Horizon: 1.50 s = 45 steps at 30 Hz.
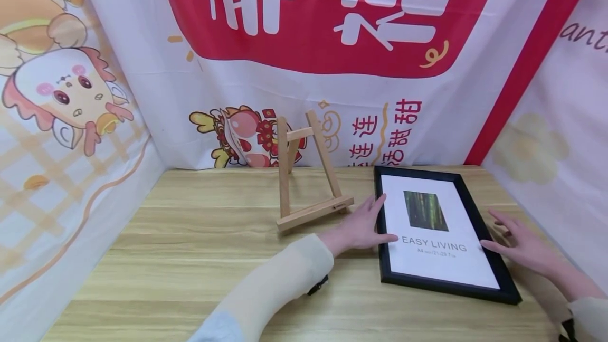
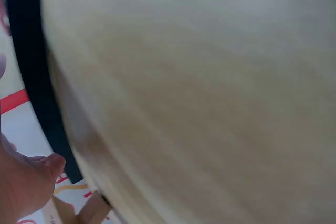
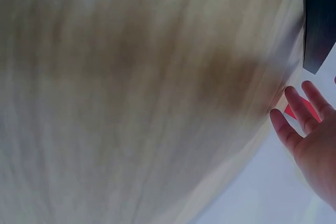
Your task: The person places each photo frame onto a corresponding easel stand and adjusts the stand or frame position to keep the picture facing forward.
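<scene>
A black picture frame (image 1: 451, 290) lies flat at the right of the table, with a white sheet showing a small forest picture and the words EASY LIVING. My left hand (image 1: 356, 228) is at its left side, thumb and fingertips over the black border, fingers fairly straight. At the right side, my right hand (image 1: 522, 244) has its thumb tip over the border and its fingers spread beside the edge. In the right wrist view the fingers (image 3: 296, 111) reach out straight, near the dark frame border (image 3: 318, 24). A small wooden easel (image 1: 284, 178) stands just left of the frame.
The wood-grain table (image 1: 190, 257) ends at a printed cloth backdrop (image 1: 228, 83) behind. More printed cloth hangs at the left (image 1: 128, 136) and close by the right hand (image 1: 575, 183). The easel's lower ledge (image 1: 313, 214) sits near my left wrist.
</scene>
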Each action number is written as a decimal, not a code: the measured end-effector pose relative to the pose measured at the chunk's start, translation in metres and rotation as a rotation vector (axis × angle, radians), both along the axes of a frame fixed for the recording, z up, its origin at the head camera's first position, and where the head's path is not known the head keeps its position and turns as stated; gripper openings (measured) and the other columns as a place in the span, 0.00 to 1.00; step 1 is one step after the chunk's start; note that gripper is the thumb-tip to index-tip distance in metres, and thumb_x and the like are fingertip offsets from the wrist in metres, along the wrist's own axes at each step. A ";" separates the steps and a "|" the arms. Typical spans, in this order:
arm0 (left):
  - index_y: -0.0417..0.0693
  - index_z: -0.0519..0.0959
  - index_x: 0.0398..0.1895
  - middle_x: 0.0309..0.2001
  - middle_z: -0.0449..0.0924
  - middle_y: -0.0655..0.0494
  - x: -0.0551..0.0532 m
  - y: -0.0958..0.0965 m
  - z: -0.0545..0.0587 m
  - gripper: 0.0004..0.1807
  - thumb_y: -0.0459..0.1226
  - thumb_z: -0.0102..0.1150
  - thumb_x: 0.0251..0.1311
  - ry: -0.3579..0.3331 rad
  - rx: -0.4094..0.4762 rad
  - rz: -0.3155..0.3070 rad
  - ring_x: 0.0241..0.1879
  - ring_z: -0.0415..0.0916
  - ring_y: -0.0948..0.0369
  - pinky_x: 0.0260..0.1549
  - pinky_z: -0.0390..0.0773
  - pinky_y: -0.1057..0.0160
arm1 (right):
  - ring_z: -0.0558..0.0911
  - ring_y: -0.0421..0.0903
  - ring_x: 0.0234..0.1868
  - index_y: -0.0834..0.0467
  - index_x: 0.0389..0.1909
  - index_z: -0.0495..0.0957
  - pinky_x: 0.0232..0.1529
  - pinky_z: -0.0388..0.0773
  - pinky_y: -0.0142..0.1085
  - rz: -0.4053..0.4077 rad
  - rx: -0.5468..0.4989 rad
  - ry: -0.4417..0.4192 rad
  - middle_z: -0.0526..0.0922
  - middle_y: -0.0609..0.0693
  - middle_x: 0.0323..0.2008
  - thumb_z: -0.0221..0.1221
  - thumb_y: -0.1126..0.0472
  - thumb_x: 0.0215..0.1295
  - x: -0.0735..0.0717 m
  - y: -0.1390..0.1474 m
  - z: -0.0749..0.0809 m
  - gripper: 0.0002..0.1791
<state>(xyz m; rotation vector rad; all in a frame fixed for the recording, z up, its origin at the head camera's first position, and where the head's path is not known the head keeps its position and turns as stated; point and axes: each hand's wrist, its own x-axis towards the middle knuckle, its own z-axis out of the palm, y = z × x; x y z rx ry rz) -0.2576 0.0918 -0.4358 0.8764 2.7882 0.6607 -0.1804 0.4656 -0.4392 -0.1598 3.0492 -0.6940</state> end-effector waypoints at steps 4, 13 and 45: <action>0.58 0.40 0.79 0.75 0.50 0.47 -0.004 -0.002 -0.008 0.58 0.65 0.61 0.54 -0.038 0.072 -0.008 0.71 0.55 0.55 0.66 0.61 0.58 | 0.68 0.74 0.52 0.69 0.72 0.49 0.45 0.68 0.70 0.022 -0.035 0.000 0.62 0.77 0.59 0.64 0.45 0.62 0.000 -0.001 0.000 0.51; 0.47 0.47 0.77 0.75 0.50 0.52 -0.011 0.002 -0.015 0.58 0.59 0.67 0.52 -0.153 0.158 0.061 0.72 0.50 0.58 0.68 0.55 0.61 | 0.75 0.70 0.48 0.77 0.64 0.59 0.46 0.74 0.63 0.025 -0.094 -0.008 0.71 0.77 0.51 0.64 0.51 0.64 -0.001 -0.001 -0.005 0.42; 0.44 0.55 0.75 0.69 0.63 0.46 -0.009 0.014 -0.011 0.55 0.32 0.77 0.43 -0.375 0.494 0.215 0.66 0.62 0.52 0.65 0.63 0.57 | 0.68 0.75 0.57 0.77 0.67 0.57 0.49 0.77 0.48 -0.107 -0.327 -0.059 0.61 0.78 0.62 0.60 0.55 0.68 0.010 -0.017 -0.006 0.38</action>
